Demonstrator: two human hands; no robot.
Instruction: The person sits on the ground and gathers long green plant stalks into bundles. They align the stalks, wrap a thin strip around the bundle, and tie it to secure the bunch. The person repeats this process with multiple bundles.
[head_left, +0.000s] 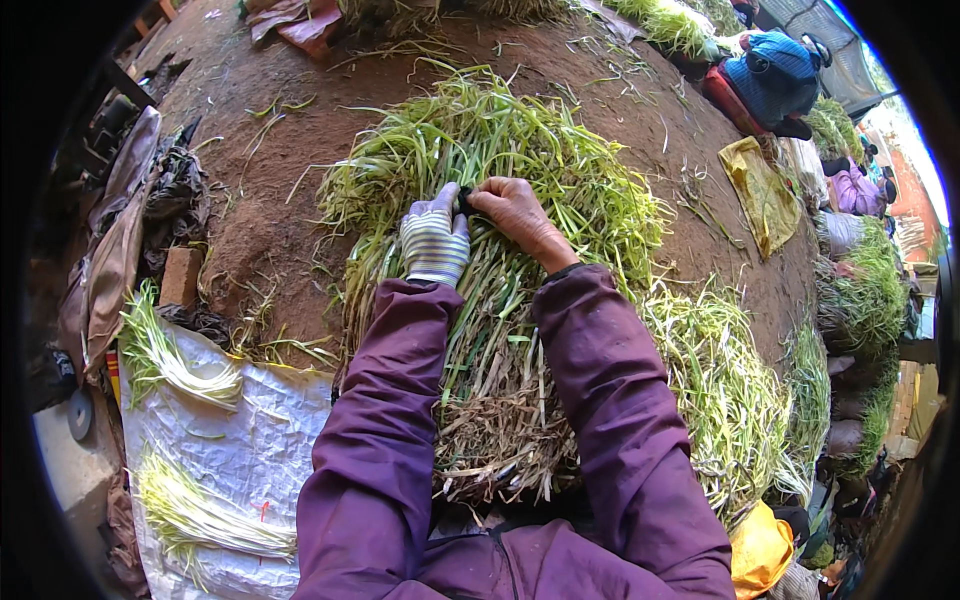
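Note:
My left hand (437, 238), in a white and grey striped knit glove, rests over a large heap of leafy green stalks (510, 300), perhaps garlic chives or a similar plant. Bare and palm down, my right hand (517, 214) meets it at the fingertips. The right thumb and forefinger pinch a small black thing (465, 199) beside the gloved index finger and thumb. What it is, and whether the left fingers also grip it, I cannot tell. Pale green leaf tips spread away from me, while dry brown stalk ends (502, 442) lie nearest my body.
At left, two pale bunches (217, 517) of stalks lie on a white plastic sheet (277, 442), near a brick (180, 276). More stalks (720, 390) are heaped at right. A yellow sack (761, 195) lies on the dirt floor (300, 195). Other people (772, 79) sit among piles at far right.

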